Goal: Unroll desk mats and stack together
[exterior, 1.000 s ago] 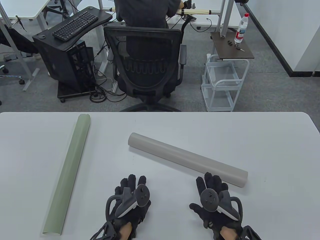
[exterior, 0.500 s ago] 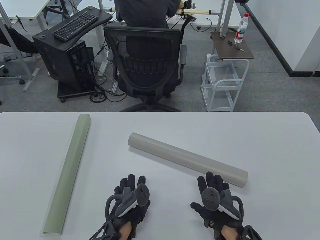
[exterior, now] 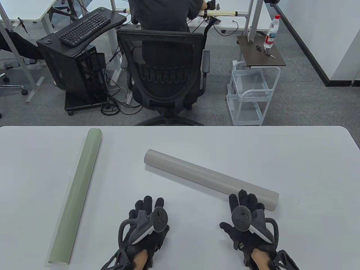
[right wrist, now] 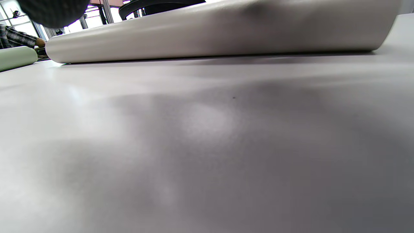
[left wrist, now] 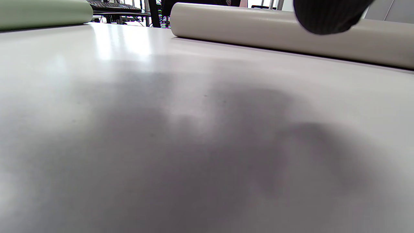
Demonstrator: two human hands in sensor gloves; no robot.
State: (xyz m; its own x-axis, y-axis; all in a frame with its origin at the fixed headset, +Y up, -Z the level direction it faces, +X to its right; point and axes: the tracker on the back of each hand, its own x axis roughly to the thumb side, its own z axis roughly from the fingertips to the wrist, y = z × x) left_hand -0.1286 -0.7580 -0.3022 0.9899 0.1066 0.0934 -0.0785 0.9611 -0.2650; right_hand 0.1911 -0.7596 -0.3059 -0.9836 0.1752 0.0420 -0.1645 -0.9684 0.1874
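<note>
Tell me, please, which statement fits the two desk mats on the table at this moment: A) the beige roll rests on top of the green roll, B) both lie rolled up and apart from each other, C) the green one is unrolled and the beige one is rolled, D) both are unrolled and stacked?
B: the green roll lies at the left of the table and the beige roll lies apart from it, both tubes.

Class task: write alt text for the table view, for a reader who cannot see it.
Two rolled desk mats lie on a white table: a green mat at the left and a grey mat angled across the middle. Two gloved hands rest near the front edge, the right hand reaching the grey roll's near end, the left hand apart from both.
</note>
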